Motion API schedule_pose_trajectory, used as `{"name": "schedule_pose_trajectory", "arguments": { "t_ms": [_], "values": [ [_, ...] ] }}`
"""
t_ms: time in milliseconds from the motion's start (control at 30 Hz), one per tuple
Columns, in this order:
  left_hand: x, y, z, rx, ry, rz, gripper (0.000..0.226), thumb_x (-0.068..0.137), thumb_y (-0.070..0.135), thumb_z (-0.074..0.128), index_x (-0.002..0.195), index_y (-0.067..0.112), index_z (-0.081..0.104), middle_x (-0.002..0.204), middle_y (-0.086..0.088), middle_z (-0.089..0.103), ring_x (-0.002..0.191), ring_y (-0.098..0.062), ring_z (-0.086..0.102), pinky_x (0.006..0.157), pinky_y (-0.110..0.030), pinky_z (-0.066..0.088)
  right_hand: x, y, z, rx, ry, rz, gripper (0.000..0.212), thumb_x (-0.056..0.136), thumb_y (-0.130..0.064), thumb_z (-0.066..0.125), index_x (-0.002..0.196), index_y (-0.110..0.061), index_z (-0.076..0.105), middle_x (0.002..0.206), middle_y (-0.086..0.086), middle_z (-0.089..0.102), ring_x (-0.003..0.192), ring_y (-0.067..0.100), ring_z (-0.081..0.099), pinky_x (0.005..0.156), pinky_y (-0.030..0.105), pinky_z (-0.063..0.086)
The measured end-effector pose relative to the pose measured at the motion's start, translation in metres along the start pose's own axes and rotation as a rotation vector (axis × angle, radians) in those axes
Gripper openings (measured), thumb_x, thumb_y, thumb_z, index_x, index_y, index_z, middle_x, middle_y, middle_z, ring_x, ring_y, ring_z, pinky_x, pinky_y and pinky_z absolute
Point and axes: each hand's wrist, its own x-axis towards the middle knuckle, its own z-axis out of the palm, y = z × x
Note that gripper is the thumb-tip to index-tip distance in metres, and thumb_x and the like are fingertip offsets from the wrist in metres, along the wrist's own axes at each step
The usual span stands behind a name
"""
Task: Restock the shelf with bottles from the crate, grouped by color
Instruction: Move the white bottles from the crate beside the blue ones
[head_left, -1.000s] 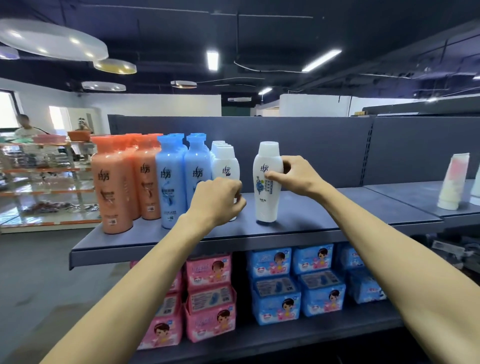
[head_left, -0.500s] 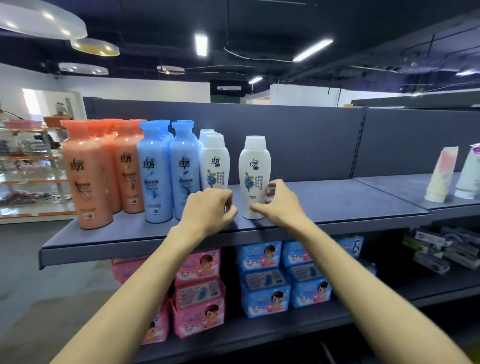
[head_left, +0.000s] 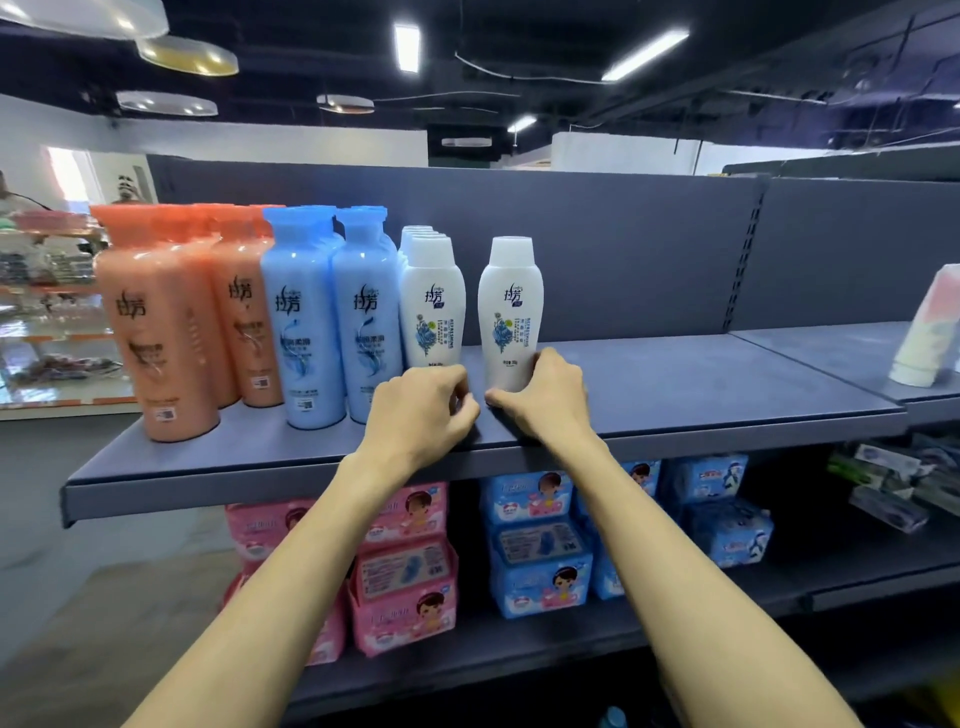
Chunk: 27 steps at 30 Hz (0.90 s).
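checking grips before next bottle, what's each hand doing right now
left hand: fingers curled by row's front white bottle, grip unclear
right hand: holds separate white bottle at base

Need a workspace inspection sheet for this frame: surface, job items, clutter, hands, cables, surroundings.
Surface: top shelf, dark grey.
Job's things: orange bottles, blue bottles and white bottles stand grouped left to right; lone white bottle stands apart, right of the white row. Crate not in view.
Clutter: pale tube on the neighbouring shelf.
Grippers: right hand grips the lone white bottle's base; left hand curled against the white bottles, grip unclear.
Cables: thin wire under the ceiling.
Surroundings: pink packs and blue packs on the lower shelf.
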Motion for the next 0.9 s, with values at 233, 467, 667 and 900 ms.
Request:
{"name": "schedule_pose_trajectory", "arguments": {
  "t_ms": [233, 467, 667, 900],
  "values": [
    [0.018, 0.020, 0.012, 0.080, -0.006, 0.060, 0.017, 0.087, 0.036, 0.052, 0.080, 0.021, 0.052, 0.079, 0.003, 0.063, 0.081, -0.025, 0.059, 0.062, -0.034, 0.044, 0.048, 0.011, 0.005, 0.002, -0.090, -0.018, 0.057, 0.067, -0.042, 0.082, 0.105, -0.012, 0.053, 0.114, 0.008, 0.063, 0.104, 0.029, 0.059, 0.071, 0.032, 0.044],
    [0.039, 0.036, 0.035, 0.100, -0.001, 0.038, 0.015, 0.087, 0.034, 0.052, 0.085, 0.019, 0.055, 0.080, 0.002, 0.061, 0.080, -0.026, 0.057, 0.061, -0.034, 0.040, 0.089, 0.023, 0.010, 0.011, -0.152, -0.047, 0.057, 0.066, -0.041, 0.082, 0.103, -0.011, 0.051, 0.112, 0.008, 0.062, 0.099, 0.028, 0.059, 0.070, 0.035, 0.047],
    [0.046, 0.042, 0.050, 0.136, 0.072, 0.120, 0.007, 0.081, 0.020, 0.062, 0.088, 0.020, 0.060, 0.075, -0.002, 0.062, 0.073, -0.028, 0.060, 0.055, -0.029, 0.030, 0.118, 0.023, 0.022, -0.050, -0.189, -0.074, 0.052, 0.072, -0.037, 0.079, 0.108, -0.010, 0.054, 0.113, 0.009, 0.062, 0.101, 0.032, 0.060, 0.074, 0.036, 0.049],
    [0.048, 0.035, 0.059, 0.202, 0.134, 0.107, 0.013, 0.079, 0.024, 0.061, 0.075, 0.015, 0.053, 0.068, 0.000, 0.056, 0.065, -0.027, 0.057, 0.050, -0.031, 0.036, 0.145, 0.011, 0.042, -0.061, -0.199, -0.107, 0.051, 0.069, -0.042, 0.083, 0.097, -0.014, 0.050, 0.102, 0.005, 0.058, 0.100, 0.030, 0.060, 0.072, 0.034, 0.045]
  ]
}}
